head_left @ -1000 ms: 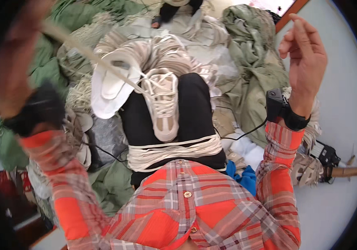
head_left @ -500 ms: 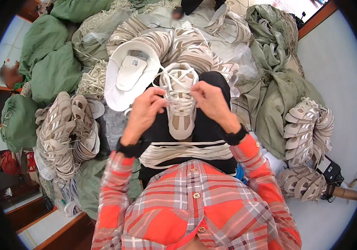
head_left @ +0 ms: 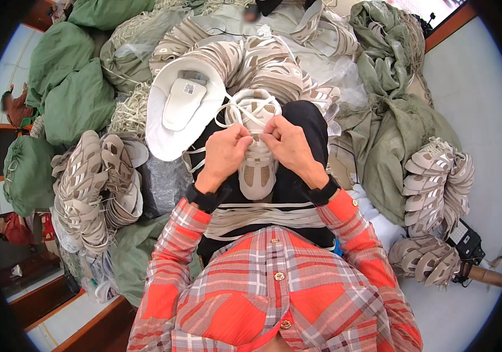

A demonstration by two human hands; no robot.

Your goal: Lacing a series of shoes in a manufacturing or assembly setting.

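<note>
A beige and white shoe upper (head_left: 257,180) rests on my dark-trousered thighs, toe pointing toward me. White shoelace (head_left: 234,112) runs through its eyelets and loops out loosely on the left. My left hand (head_left: 223,154) pinches the lace at the left side of the eyelet rows, thumb and forefinger together. Opposite it, my right hand (head_left: 291,146) pinches lace at the right side, its fingertips close to the left ones. Both hands cover the middle of the lacing. Across my lap lies a bundle of loose white laces (head_left: 263,220).
Beyond my knees stand nested rows of shoe uppers (head_left: 271,67) and a white curved piece (head_left: 160,132). More stacked uppers lie left (head_left: 81,190) and right (head_left: 430,185). Green sacks (head_left: 78,100) crowd the left. Two other people (head_left: 17,108) show at the far left edge.
My hands have come closer together over the lacing, the left moving right and the right slightly left. They now hide more of the shoe's middle.
</note>
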